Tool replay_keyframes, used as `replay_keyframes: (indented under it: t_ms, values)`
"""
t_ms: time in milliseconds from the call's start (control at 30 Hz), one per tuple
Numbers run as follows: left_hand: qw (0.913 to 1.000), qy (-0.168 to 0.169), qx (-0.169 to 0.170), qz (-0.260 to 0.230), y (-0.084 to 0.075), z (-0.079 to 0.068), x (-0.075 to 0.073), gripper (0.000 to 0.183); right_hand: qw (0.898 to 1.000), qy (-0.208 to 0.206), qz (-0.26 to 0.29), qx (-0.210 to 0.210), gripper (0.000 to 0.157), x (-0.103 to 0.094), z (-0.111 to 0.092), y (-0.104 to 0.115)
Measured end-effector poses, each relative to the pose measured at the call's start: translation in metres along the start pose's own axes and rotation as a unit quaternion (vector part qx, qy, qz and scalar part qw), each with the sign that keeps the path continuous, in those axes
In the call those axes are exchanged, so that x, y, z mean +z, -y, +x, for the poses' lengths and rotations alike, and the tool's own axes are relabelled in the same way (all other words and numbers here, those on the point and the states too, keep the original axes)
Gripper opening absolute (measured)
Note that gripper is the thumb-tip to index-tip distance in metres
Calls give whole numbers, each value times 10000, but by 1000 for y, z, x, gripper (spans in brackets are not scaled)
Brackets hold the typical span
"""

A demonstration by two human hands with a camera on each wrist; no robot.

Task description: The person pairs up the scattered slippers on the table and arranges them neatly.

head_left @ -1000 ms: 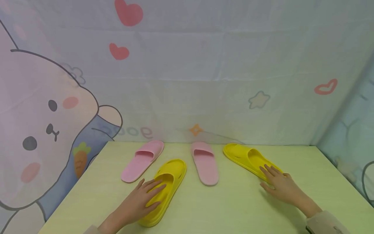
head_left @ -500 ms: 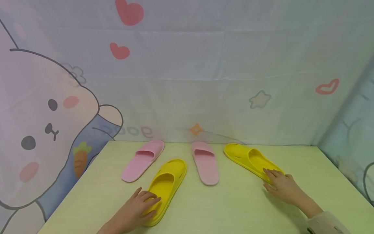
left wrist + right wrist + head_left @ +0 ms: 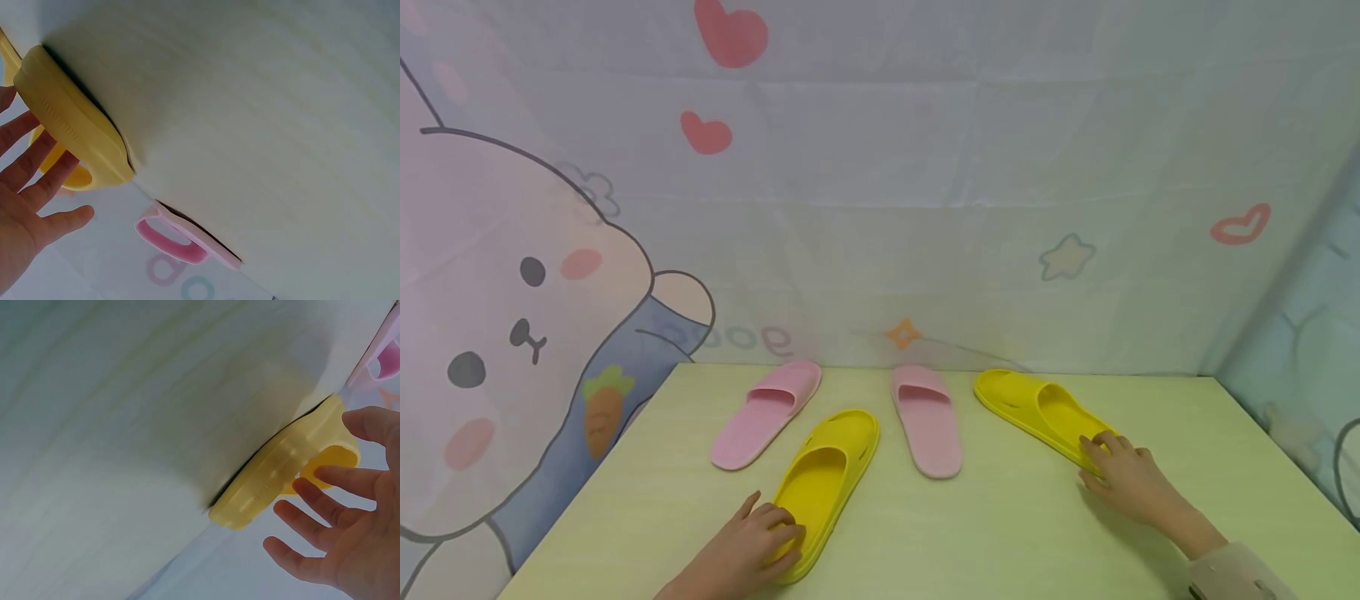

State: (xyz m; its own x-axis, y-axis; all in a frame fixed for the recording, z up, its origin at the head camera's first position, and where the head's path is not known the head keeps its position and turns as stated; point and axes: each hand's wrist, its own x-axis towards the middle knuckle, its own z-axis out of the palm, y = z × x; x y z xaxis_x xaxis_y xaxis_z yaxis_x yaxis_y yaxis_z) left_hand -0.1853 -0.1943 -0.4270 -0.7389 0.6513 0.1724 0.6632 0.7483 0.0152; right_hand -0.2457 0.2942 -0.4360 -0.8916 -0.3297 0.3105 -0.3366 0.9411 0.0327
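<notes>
We have L hand (image 3: pixel 741 546) spread @ near yellow slipper (image 3: pixel 822 485) | R hand (image 3: pixel 1126 482) spread @ right yellow slipper (image 3: pixel 1028 403) | pink slipper (image 3: pixel 928 429) btwn, far

Lying sole-down on the surface (image 3: pixel 1015 533)
Angling away rightward with the nearer yellow slipper (image 3: pixel 830 492), away leftward with the farther yellow slipper (image 3: pixel 1051 417)

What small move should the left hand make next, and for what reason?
Perhaps curl the left hand gently onto the nearer yellow slipper, at its near end. The fingers are spread there, not gripping, and the slipper lies sole-down on the table.
</notes>
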Motion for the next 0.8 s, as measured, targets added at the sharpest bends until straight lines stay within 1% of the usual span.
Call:
replay_keyframes:
  t_ms: [100, 233, 367, 500, 600, 800]
  values:
    - [10000, 36, -3, -55, 0, 0, 0, 18, 10000, -70, -14, 31, 43, -1, 1, -1]
    - [9995, 237, -72, -194, 0, 1, -1, 19, 9999, -42, -41, 90, 45, -2, 1, -1]
    - [9989, 357, -81, -280, 0, 2, -2, 20, 9999, -14, -85, 135, 46, -2, 0, -2]
    - [9989, 313, -35, -336, 0, 1, -2, 18, 9999, 41, -78, 136, 45, 0, -1, -4]
    - [9985, 370, -81, -406, 0, 0, -2, 17, 9998, 117, -33, 152, 45, 2, -1, -5]
    - [9988, 311, 73, -371, 1, -3, -2, 16, 9986, 433, 175, 266, 46, 2, 0, -5]
